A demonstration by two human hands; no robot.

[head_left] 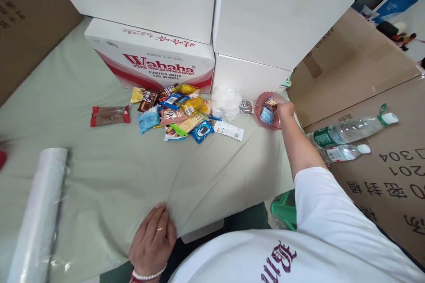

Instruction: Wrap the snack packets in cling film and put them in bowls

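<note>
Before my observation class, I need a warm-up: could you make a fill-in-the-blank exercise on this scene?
The bowl at the right hand is coloured ____.
The ring on the left hand is ____-coloured.
The white-and-red carton has the large word ____ on its front.

Missing words: pink; gold; Wahaha.

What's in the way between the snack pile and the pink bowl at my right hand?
Two things lie in line between the snack pile and the pink bowl at your right hand: crumpled clear plastic beside the pile, then a dark packet close to the bowl.
</note>
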